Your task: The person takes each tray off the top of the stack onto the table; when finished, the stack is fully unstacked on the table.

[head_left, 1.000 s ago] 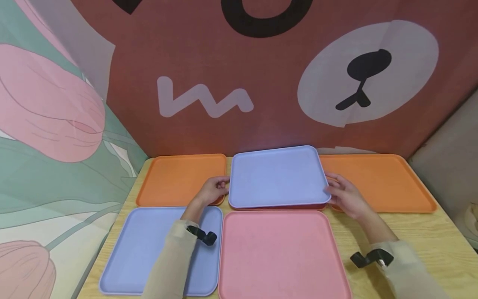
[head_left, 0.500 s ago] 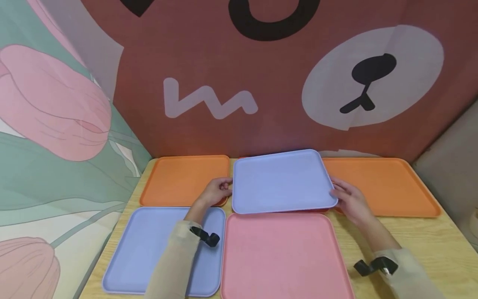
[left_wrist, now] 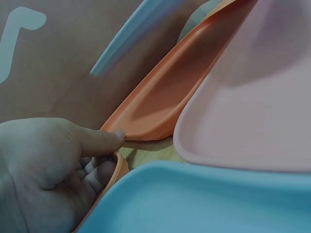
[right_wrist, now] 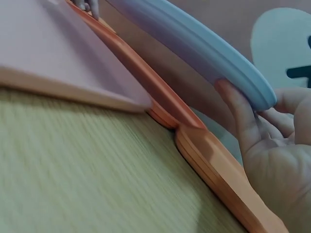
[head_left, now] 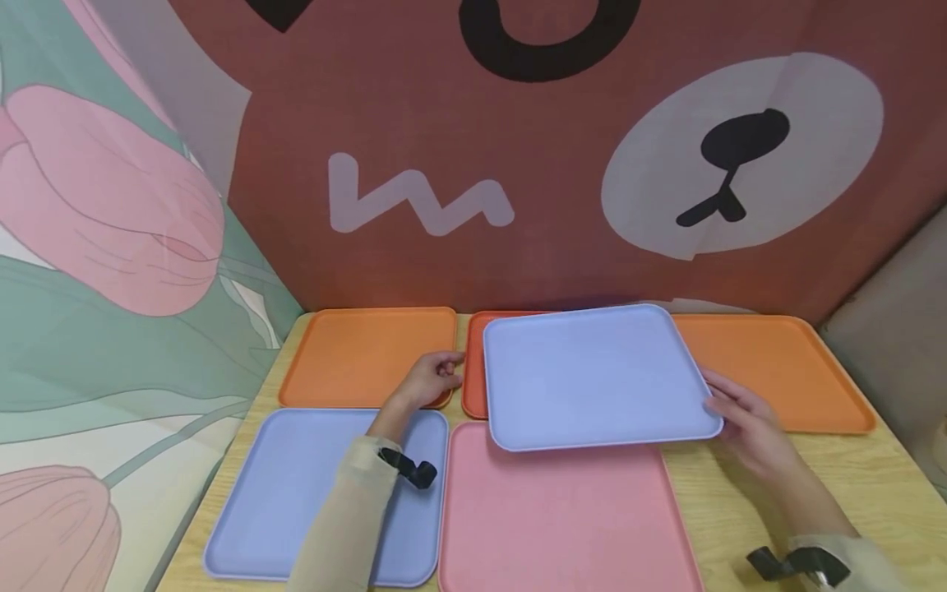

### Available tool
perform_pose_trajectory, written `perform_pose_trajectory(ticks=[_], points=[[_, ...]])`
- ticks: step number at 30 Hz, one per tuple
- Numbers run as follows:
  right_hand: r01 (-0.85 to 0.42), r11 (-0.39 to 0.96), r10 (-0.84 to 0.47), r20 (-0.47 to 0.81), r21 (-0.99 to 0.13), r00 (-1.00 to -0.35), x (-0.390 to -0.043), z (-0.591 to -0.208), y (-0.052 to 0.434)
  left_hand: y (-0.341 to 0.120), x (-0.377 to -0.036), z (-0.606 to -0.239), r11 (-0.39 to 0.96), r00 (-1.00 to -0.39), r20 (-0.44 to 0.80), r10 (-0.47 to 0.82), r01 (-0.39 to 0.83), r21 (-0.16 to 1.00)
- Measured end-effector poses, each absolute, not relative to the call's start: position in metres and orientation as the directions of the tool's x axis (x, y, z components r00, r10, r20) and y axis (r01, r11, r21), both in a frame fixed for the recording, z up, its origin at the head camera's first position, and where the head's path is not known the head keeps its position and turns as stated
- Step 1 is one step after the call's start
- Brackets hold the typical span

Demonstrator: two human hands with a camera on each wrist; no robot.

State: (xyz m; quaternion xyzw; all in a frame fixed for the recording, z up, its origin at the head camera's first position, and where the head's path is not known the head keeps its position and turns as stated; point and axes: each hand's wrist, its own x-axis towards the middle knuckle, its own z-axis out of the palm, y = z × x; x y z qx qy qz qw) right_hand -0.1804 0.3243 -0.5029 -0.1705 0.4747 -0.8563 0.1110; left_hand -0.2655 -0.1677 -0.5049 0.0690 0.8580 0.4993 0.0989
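Observation:
My right hand (head_left: 755, 427) pinches the right edge of a light blue tray (head_left: 592, 378). In the right wrist view that tray (right_wrist: 204, 43) is raised and tilted, the thumb on one face and fingers on the other. Beneath it lies a red-orange tray (head_left: 475, 370), mostly covered in the head view. My left hand (head_left: 425, 378) is beside that tray's left edge, over the rim of the left orange tray (head_left: 362, 353). In the left wrist view its thumb tip reaches the red-orange tray's corner (left_wrist: 141, 128), fingers loosely curled and holding nothing visible.
A second blue tray (head_left: 296, 493) lies at front left, partly under my left forearm. A pink tray (head_left: 562, 518) lies at front centre, and another orange tray (head_left: 777, 370) at back right. Behind the wooden table (head_left: 836, 485) hangs a printed cloth (head_left: 414, 271).
The blue tray has lifted and shifted right and toward me with my right hand, uncovering the red-orange tray's left part. My left hand stays almost in place, now apart from the blue tray.

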Motion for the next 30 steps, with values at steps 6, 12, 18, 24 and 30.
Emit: perform_pose_trajectory(ticks=[6, 12, 18, 24, 30], points=[[0.001, -0.515, -0.347, 0.207, -0.857, -0.915, -0.163, -0.503, 0.352, -0.169, -0.265, -0.504, 0.473, -0.972, -0.098, 0.212, 0.015, 0.881], [0.023, -0.616, -0.367, 0.261, -0.787, -0.893, -0.146, -0.504, 0.372, -0.169, -0.265, -0.505, 0.465, -0.971, -0.097, 0.22, 0.017, 0.885], [0.055, -0.683, -0.406, 0.316, -0.728, -0.858, -0.126, -0.503, 0.395, -0.168, -0.265, -0.507, 0.464, -0.971, -0.094, 0.22, 0.019, 0.885], [0.028, -0.714, -0.384, 0.358, -0.7, -0.851, -0.105, -0.512, 0.427, -0.168, -0.265, -0.507, 0.444, -0.969, -0.104, 0.223, 0.006, 0.896], [-0.009, -0.593, -0.343, 0.263, -0.805, -0.902, -0.089, -0.524, 0.473, -0.168, -0.265, -0.506, 0.437, -0.969, -0.109, 0.222, -0.001, 0.9]])
